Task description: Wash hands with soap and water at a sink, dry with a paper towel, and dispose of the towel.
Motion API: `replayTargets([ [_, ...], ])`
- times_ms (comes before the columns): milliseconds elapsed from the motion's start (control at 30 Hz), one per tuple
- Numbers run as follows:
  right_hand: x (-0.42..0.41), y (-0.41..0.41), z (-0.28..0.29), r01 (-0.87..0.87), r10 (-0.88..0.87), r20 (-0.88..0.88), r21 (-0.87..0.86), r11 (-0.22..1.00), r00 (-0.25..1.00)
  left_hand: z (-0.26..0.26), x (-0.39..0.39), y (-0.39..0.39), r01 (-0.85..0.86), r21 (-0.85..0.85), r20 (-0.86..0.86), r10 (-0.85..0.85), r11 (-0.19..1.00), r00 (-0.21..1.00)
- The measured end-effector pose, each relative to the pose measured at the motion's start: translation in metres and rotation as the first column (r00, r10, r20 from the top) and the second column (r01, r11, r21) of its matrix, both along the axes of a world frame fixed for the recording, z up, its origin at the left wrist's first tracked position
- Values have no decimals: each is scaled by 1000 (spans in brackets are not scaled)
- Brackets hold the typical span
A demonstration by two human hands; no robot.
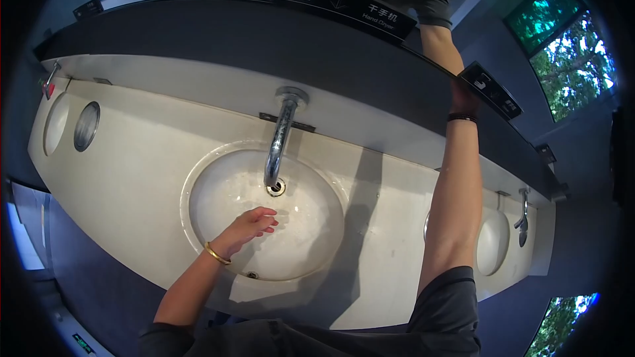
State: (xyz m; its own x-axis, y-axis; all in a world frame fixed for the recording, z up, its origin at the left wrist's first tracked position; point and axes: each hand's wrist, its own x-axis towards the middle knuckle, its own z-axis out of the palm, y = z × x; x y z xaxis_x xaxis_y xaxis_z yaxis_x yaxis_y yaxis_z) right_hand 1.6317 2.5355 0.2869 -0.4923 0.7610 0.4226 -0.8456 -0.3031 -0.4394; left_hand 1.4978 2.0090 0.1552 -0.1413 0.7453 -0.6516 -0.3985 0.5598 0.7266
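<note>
My left hand (251, 228), a gold bangle at its wrist, hangs over the white oval sink (317, 238) with its fingers loosely curled and nothing seen in them. Above and ahead of it a chrome faucet (280, 141) curves down towards the round drain (276, 187). My right arm reaches far forward past the counter. My right hand (465, 98), a dark bracelet at its wrist, is at the mirror's lower edge beside a small black sign (491, 90) with a hand symbol; its fingers are hidden or too dark to tell.
A long pale counter (144, 158) holds a round metal-rimmed opening (87, 126) and another basin (57, 124) at left. At right are a further basin (493, 243) and a chrome faucet (523, 218). A black hand dryer sign (342, 7) stands along the mirror's lower edge.
</note>
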Motion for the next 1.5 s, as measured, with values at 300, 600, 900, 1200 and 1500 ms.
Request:
replayTargets([
  [300, -13, -18, -1, 168, -167, 55, -10, 986, 984, 3, -2, -4, -43, 15, 3, 43, 999, 999],
  [600, 53, -46, -24, 562, -281, 633, -298, 772, 721, 6, -4, 1, -32, 48, 42, 30, 998, 999],
  [900, 115, -279, -74, -331, -469, 861, 508, 795, 194, 50, 29, 28, -268, 316, 300, 173, 910, 938],
  [1200, 48, -131, 12, -140, -263, 802, 392, 909, 536, 18, 50, 31, -164, 257, 267, 93, 952, 959],
  [1500, -8, -28, 28, 81, -80, 152, -1, 997, 985, 9, 43, -52, -227, 124, 280, 185, 966, 942],
])
